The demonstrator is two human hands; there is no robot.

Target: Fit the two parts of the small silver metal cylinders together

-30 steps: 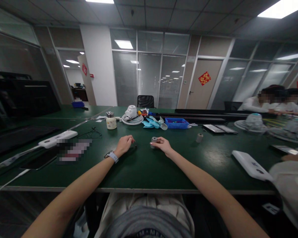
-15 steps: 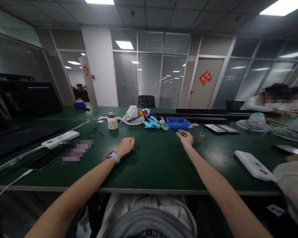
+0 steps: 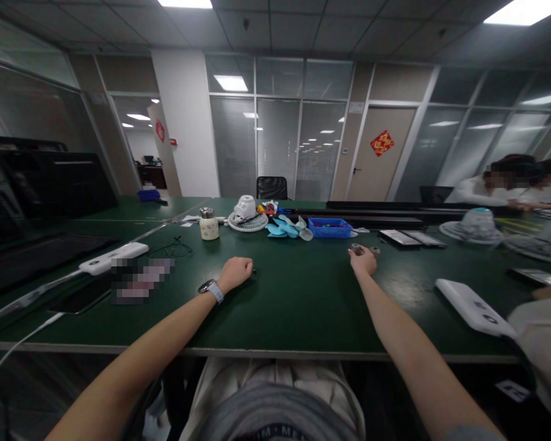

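My left hand (image 3: 236, 273), with a watch (image 3: 207, 286) on its wrist, rests on the green table with its fingers curled. What is inside them, if anything, is hidden. A tiny dark piece (image 3: 254, 271) lies right beside its knuckles. Further right, my right hand (image 3: 363, 262) is closed on a small grey cylinder (image 3: 356, 248), held by the fingertips just above the table. A second grey cylinder (image 3: 375, 250) stands right behind that hand, partly covered by it.
Along the back are a cream jar (image 3: 209, 225), a white fan part (image 3: 247, 217), light-blue fan blades (image 3: 284, 228) and a blue tray (image 3: 329, 228). White power strips (image 3: 114, 258) lie left, a white box-like device (image 3: 472, 306) right. People sit at the far right.
My right hand has moved right with the grey cylinder, up to the second cylinder, and now partly covers it. My left hand has shifted slightly right toward the tiny dark piece.
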